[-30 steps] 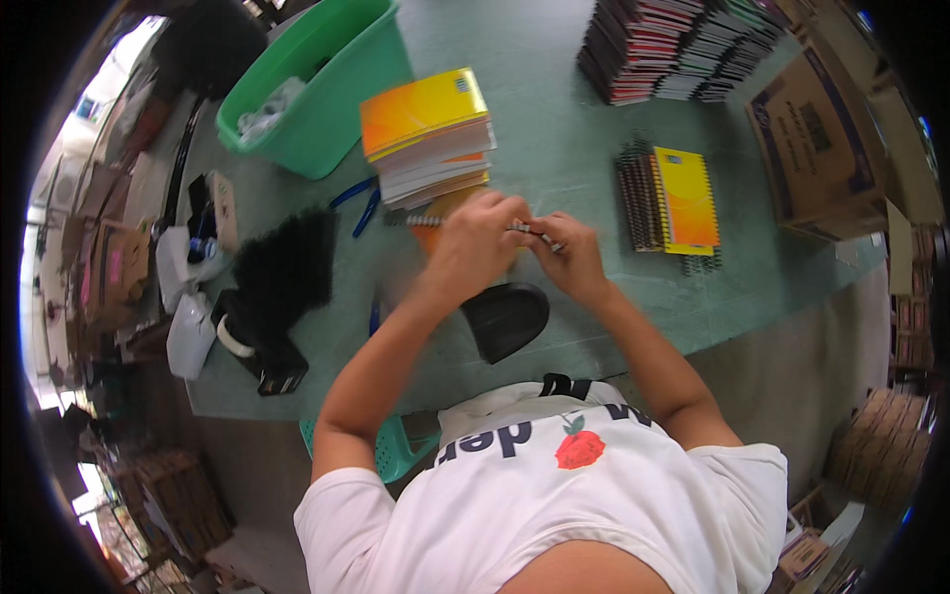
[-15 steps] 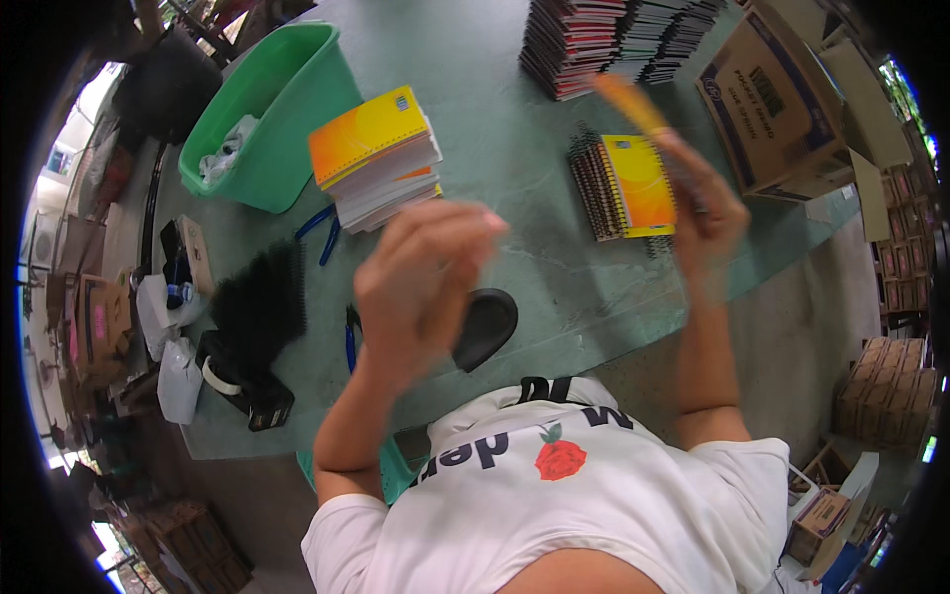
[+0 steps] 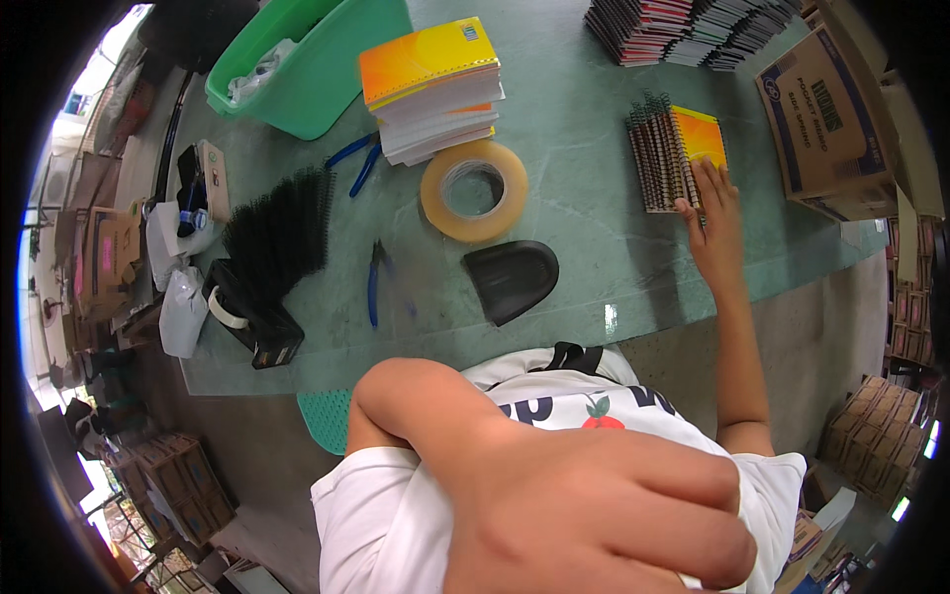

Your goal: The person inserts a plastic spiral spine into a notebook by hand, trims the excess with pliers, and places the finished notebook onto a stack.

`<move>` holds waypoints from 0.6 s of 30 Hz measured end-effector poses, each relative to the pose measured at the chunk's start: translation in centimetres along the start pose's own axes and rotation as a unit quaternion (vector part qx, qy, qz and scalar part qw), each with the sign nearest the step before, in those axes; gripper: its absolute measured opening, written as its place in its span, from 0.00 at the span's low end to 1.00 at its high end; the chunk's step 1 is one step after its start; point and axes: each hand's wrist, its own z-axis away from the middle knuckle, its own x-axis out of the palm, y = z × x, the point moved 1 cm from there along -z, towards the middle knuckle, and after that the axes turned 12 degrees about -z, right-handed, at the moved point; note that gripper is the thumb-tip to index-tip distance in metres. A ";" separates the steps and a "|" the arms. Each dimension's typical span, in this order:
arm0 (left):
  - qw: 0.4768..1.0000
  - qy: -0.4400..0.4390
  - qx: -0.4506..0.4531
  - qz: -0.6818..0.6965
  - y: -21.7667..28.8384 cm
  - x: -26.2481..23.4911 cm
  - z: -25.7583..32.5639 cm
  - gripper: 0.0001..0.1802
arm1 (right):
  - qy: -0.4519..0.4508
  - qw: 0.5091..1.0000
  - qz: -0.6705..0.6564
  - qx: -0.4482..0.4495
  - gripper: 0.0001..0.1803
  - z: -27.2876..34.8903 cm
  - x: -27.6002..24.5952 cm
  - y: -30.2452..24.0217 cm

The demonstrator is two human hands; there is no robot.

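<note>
My right hand (image 3: pixel 714 213) rests on a stack of spiral notebooks (image 3: pixel 698 139) with yellow-orange covers and dark wire coils. Its fingers lie stretched over the top cover, the thumb apart beside the coils. Close to the camera is my left hand (image 3: pixel 594 505), held in front of my white shirt. Its fingers are curled and the tips and palm side are hidden, so anything in them cannot be made out. Left of centre on the table stands a pile of punched, unbound notebook sheets (image 3: pixel 430 61) with yellow-orange covers. A roll of clear tape (image 3: pixel 515 198) lies at its near side.
A black rounded piece (image 3: pixel 515 282) and blue-handled pliers (image 3: pixel 373 292) lie near the front edge. Another blue-handled tool (image 3: pixel 364 168), black plastic coils (image 3: pixel 282 228) and a green tub (image 3: pixel 317 104) are leftward. Stacked dark notebooks (image 3: pixel 683 30) and a cardboard box (image 3: pixel 826 124) stand far right.
My right hand has lowered onto the notebook stack; the blurred orange piece it held raised is no longer seen there. My left hand has come toward the camera, uncovering the tape roll.
</note>
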 end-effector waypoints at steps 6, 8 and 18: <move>0.995 0.045 0.056 0.073 -1.2 0.1 -0.9 0.03 | -0.073 0.992 0.045 0.091 0.32 -1.9 -1.4 -1.1; 0.992 -0.027 0.031 0.119 -1.5 -1.1 -0.9 0.04 | -0.121 0.975 0.020 0.185 0.31 -5.0 -2.4 -1.3; 0.733 -0.124 -0.300 -0.597 -4.8 -20.6 -2.7 0.12 | -0.004 0.940 -0.198 -0.277 0.14 -16.7 4.8 -14.9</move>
